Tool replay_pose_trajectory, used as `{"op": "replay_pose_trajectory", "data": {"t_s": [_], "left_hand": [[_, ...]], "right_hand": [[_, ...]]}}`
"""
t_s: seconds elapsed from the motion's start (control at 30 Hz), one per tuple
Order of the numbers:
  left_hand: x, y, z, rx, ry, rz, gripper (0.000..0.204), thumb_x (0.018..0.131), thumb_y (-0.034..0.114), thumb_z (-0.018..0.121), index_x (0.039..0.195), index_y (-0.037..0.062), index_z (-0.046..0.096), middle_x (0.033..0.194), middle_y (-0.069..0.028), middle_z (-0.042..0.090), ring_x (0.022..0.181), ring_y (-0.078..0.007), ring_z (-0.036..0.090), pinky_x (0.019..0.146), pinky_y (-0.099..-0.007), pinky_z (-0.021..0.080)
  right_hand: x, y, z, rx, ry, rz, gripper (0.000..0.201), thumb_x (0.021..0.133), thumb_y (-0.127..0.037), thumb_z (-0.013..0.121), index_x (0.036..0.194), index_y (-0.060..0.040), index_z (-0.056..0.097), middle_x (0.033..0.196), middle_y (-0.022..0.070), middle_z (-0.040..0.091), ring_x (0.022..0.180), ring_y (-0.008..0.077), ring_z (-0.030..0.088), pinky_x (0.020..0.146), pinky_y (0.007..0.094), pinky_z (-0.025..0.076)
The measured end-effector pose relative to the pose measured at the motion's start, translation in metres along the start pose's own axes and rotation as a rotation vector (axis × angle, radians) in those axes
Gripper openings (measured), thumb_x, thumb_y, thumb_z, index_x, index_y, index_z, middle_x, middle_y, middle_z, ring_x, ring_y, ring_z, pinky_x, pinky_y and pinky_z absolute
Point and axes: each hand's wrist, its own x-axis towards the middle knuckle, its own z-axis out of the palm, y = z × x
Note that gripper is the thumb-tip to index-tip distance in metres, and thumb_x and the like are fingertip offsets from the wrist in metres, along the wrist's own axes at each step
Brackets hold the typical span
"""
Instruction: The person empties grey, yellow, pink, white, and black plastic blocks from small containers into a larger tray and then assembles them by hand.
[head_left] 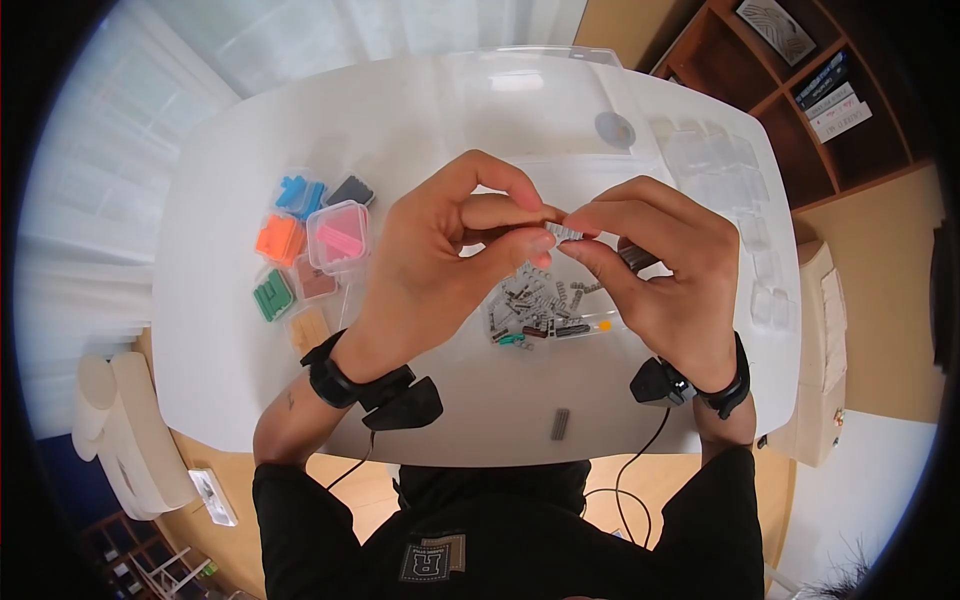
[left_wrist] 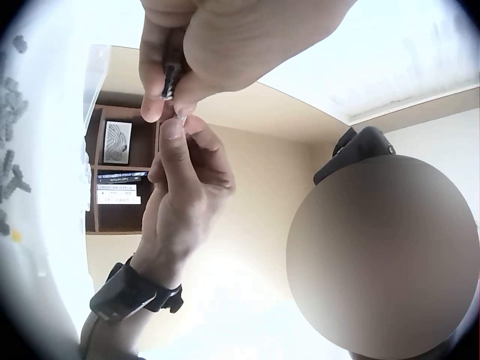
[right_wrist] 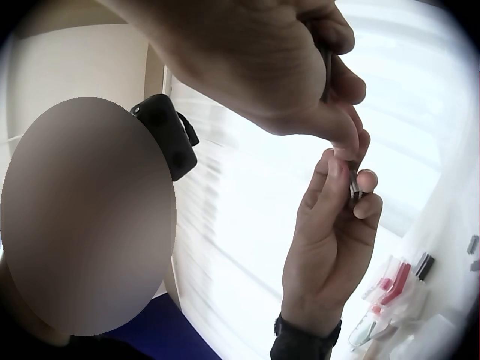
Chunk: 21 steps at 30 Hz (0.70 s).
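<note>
Fingertip work on small grey piece

L grip [head_left: 425, 250] pinches the grey piece [head_left: 565, 232] btwn thumb & fingers, out at the tips, not in the palm. R grip [head_left: 685, 245] meets its other end, w/ a darker piece [head_left: 638, 258] tucked in the curled fingers. Exact contact btwn tips: can't tell. Best: L firm, R small straight moves, min. twist, as smooth pcs prob. slip. Stay above loose pieces [head_left: 525, 290] on the bench [head_left: 480, 410]; softer R curl could drop the spare.
</note>
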Motion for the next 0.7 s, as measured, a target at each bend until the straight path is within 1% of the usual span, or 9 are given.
{"op": "replay_pose_trajectory", "data": {"t_s": [0.17, 0.3, 0.4, 0.47, 0.5, 0.57, 0.6, 0.67, 0.7], "left_hand": [[-0.002, 0.001, 0.000, 0.067, -0.014, 0.023, 0.021, 0.085, -0.009, 0.059, 0.100, 0.0004, 0.049, 0.099, -0.0176, 0.068, 0.081, -0.0148, 0.066, 0.073, -0.0232, 0.051], [-0.001, 0.001, -0.002, 0.088, -0.035, 0.015, 0.022, 0.083, -0.010, 0.060, 0.100, 0.0001, 0.049, 0.098, -0.0174, 0.068, 0.083, -0.0148, 0.065, 0.076, -0.0243, 0.052], [0.004, 0.006, -0.007, 0.132, -0.009, 0.007, 0.016, 0.085, -0.007, 0.059, 0.096, -0.0001, 0.050, 0.098, -0.0163, 0.068, 0.082, -0.0147, 0.065, 0.076, -0.0252, 0.052], [0.008, 0.012, -0.015, 0.286, 0.157, -0.018, 0.007, 0.088, -0.003, 0.056, 0.094, -0.0008, 0.054, 0.096, -0.0139, 0.068, 0.082, -0.0145, 0.065, 0.076, -0.0269, 0.052], [0.010, 0.012, -0.018, 0.287, 0.156, -0.018, 0.007, 0.088, -0.003, 0.056, 0.094, -0.0008, 0.054, 0.096, -0.0139, 0.068, 0.082, -0.0145, 0.065, 0.076, -0.0269, 0.052], [0.012, 0.010, -0.022, 0.185, 0.144, -0.061, 0.011, 0.090, -0.001, 0.052, 0.099, -0.0021, 0.058, 0.100, -0.0125, 0.068, 0.085, -0.0146, 0.064, 0.080, -0.0281, 0.052], [0.012, 0.008, -0.023, 0.185, 0.145, -0.061, 0.011, 0.090, -0.001, 0.052, 0.099, -0.0021, 0.058, 0.100, -0.0125, 0.068, 0.085, -0.0146, 0.064, 0.080, -0.0281, 0.052], [0.011, 0.004, -0.023, 0.140, 0.037, -0.115, 0.021, 0.090, -0.003, 0.049, 0.108, -0.0027, 0.059, 0.106, -0.0124, 0.065, 0.093, -0.0168, 0.063, 0.086, -0.0282, 0.050], [0.010, 0.004, -0.023, 0.139, 0.041, -0.114, 0.021, 0.090, -0.003, 0.049, 0.108, -0.0027, 0.059, 0.106, -0.0124, 0.065, 0.093, -0.0168, 0.063, 0.086, -0.0282, 0.050]], "right_hand": [[0.000, 0.000, -0.001, -0.035, -0.005, -0.015, 0.015, 0.069, -0.002, 0.074, 0.082, -0.0055, 0.067, 0.075, 0.0033, 0.063, 0.052, 0.0183, 0.057, 0.046, 0.0262, 0.043], [0.000, 0.000, -0.001, -0.028, -0.014, -0.016, 0.014, 0.069, -0.001, 0.073, 0.081, -0.0046, 0.067, 0.074, 0.0036, 0.063, 0.052, 0.0187, 0.057, 0.047, 0.0265, 0.043], [0.001, 0.003, 0.000, -0.012, -0.005, 0.041, 0.013, 0.070, -0.004, 0.073, 0.081, -0.0039, 0.067, 0.073, 0.0045, 0.062, 0.053, 0.0204, 0.057, 0.048, 0.0282, 0.043], [0.000, 0.011, 0.000, -0.068, -0.113, 0.033, 0.013, 0.072, -0.007, 0.073, 0.083, -0.0038, 0.068, 0.072, 0.0061, 0.062, 0.054, 0.0221, 0.057, 0.049, 0.0298, 0.044], [0.000, 0.012, 0.001, -0.068, -0.111, 0.034, 0.013, 0.072, -0.007, 0.073, 0.083, -0.0038, 0.068, 0.072, 0.0061, 0.062, 0.054, 0.0221, 0.057, 0.049, 0.0298, 0.044], [0.001, 0.013, 0.003, -0.148, -0.185, 0.046, 0.014, 0.072, -0.010, 0.072, 0.085, -0.0042, 0.069, 0.071, 0.0069, 0.062, 0.054, 0.0233, 0.056, 0.050, 0.0312, 0.044], [0.000, 0.013, 0.003, -0.148, -0.187, 0.045, 0.014, 0.072, -0.010, 0.072, 0.085, -0.0042, 0.069, 0.071, 0.0069, 0.062, 0.054, 0.0233, 0.056, 0.050, 0.0312, 0.044], [0.001, 0.014, 0.004, -0.076, -0.144, 0.063, 0.017, 0.072, -0.008, 0.073, 0.088, -0.0046, 0.069, 0.072, 0.0073, 0.062, 0.055, 0.0233, 0.057, 0.050, 0.0301, 0.045], [0.002, 0.013, 0.004, -0.076, -0.147, 0.061, 0.017, 0.072, -0.008, 0.073, 0.088, -0.0046, 0.069, 0.072, 0.0073, 0.062, 0.055, 0.0233, 0.057, 0.050, 0.0301, 0.045]]}}
